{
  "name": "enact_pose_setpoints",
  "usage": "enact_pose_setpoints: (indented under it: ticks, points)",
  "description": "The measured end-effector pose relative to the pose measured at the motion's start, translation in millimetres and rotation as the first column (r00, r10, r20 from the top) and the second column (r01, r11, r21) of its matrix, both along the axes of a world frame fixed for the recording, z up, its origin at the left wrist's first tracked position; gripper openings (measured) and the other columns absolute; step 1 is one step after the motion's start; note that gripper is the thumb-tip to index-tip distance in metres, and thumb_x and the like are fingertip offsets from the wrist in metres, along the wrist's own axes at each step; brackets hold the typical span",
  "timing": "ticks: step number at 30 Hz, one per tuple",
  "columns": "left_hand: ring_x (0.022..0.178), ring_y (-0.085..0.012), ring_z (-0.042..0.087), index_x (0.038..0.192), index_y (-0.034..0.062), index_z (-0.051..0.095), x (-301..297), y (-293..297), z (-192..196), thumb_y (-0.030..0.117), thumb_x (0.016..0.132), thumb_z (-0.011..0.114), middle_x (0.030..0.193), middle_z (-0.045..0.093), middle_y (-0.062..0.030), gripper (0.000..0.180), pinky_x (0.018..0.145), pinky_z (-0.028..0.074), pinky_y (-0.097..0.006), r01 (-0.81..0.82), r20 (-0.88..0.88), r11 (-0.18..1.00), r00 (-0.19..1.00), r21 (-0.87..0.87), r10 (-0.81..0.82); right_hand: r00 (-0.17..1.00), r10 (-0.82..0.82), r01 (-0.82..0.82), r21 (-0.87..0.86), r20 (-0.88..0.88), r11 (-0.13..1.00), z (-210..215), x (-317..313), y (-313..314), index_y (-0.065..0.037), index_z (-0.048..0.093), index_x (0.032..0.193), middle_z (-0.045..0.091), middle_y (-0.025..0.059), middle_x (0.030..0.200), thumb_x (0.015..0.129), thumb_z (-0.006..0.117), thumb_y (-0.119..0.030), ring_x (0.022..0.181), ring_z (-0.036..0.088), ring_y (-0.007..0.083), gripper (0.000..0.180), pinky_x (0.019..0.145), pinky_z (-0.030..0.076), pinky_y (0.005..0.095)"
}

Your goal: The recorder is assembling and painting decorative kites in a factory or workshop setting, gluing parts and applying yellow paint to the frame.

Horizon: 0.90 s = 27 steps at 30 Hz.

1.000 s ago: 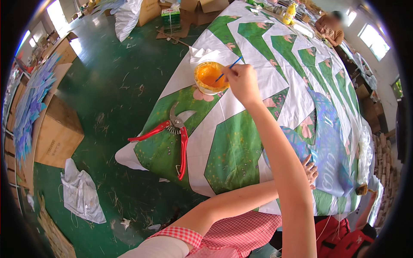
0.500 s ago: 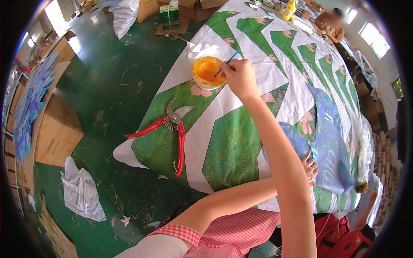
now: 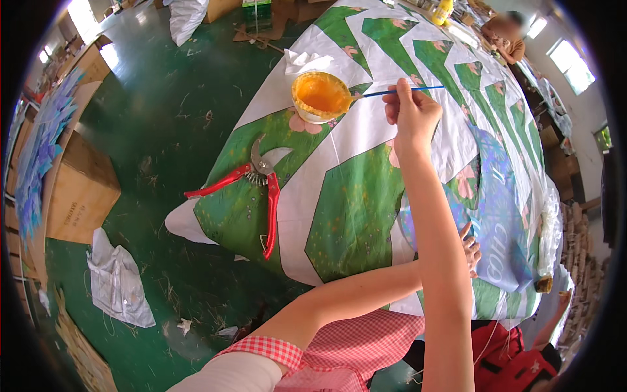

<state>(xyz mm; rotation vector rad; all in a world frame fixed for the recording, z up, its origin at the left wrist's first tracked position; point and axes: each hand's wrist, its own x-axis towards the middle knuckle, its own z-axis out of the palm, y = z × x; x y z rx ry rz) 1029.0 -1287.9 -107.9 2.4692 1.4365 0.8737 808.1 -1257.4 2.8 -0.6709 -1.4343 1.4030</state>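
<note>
In my right hand (image 3: 415, 114) is a thin blue stick (image 3: 424, 88), like a small brush, pinched between thumb and fingers. Its left end is smeared yellow-orange and touches or almost touches the rim of a small tub (image 3: 297, 108) of orange paste. My left hand (image 3: 471, 255) rests, fingers spread, on a shiny blue patterned sheet (image 3: 499, 222); my right forearm crosses in front and hides part of that hand. Red-handled pruning shears (image 3: 272, 202) lie with blades apart on the green-and-white printed cloth (image 3: 349, 222), left of my right arm.
Behind the tub sits crumpled white tissue (image 3: 307, 62). A yellow bottle (image 3: 442, 12) stands at the far end, near another person (image 3: 504, 39). On the left are a cardboard box (image 3: 85, 189) and a white plastic bag (image 3: 121, 281) on the green floor. Clear plastic wrap (image 3: 550, 228) lies at right.
My right hand has moved right, away from over the tub. The blue stick has swung from steep, dipping into the paste, to nearly level beside the rim. My left hand stays on the sheet.
</note>
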Motion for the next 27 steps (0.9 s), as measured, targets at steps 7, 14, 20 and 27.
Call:
enact_pose_setpoints:
  ticks: [7, 14, 20, 27]
  points:
    - [0.131, -0.0277, 0.040, 0.125, 0.0012, 0.053, 2, 5, -11, 0.057, 0.089, 0.048, 0.133, 0.051, -0.0118, 0.067, 0.112, 0.010, -0.064, -0.030, 0.042, 0.995, 0.999, 0.097, 0.026, 0.992, -0.053, 0.054, -0.006, 0.112, 0.999, -8, 26, 13, 0.008, 0.063, 0.081, 0.059, 0.0084, 0.064, 0.095, 0.057, -0.019, 0.046, 0.048, 0.0105, 0.030, 0.039, 0.033, 0.0246]
    - [0.129, -0.0269, 0.042, 0.123, 0.0022, 0.054, 6, 2, 0, 0.057, 0.090, 0.046, 0.133, 0.051, -0.0112, 0.064, 0.111, 0.011, -0.065, 0.068, -0.024, 0.996, 0.997, -0.055, -0.070, 0.997, 0.027, -0.039, -0.159, -0.077, 0.987, -22, 34, 5, 0.009, 0.064, 0.093, 0.067, 0.0139, 0.078, 0.095, 0.053, -0.009, 0.059, 0.062, 0.0168, 0.022, 0.053, 0.054, 0.0277]
    - [0.126, -0.0241, 0.046, 0.119, 0.0031, 0.056, 7, -13, -4, 0.055, 0.089, 0.050, 0.130, 0.055, -0.0102, 0.060, 0.107, 0.020, -0.066, 0.075, 0.119, 0.993, 0.989, 0.090, -0.085, 0.810, 0.204, -0.504, -0.475, -0.550, 0.721, -15, 49, -10, 0.008, 0.057, 0.099, 0.066, 0.0143, 0.085, 0.097, 0.050, -0.012, 0.065, 0.060, 0.0158, 0.022, 0.058, 0.054, 0.0262]
    - [0.109, -0.0305, 0.057, 0.112, 0.0049, 0.054, -18, -26, 52, 0.044, 0.088, 0.056, 0.109, 0.063, -0.0132, 0.046, 0.097, 0.037, -0.060, 0.136, -0.092, 0.991, 0.986, -0.004, -0.136, 0.664, 0.059, -0.569, -0.453, -0.745, 0.686, 17, 153, -48, 0.003, 0.054, 0.095, 0.067, 0.0126, 0.083, 0.099, 0.047, -0.015, 0.061, 0.060, 0.0147, 0.020, 0.056, 0.053, 0.0268]
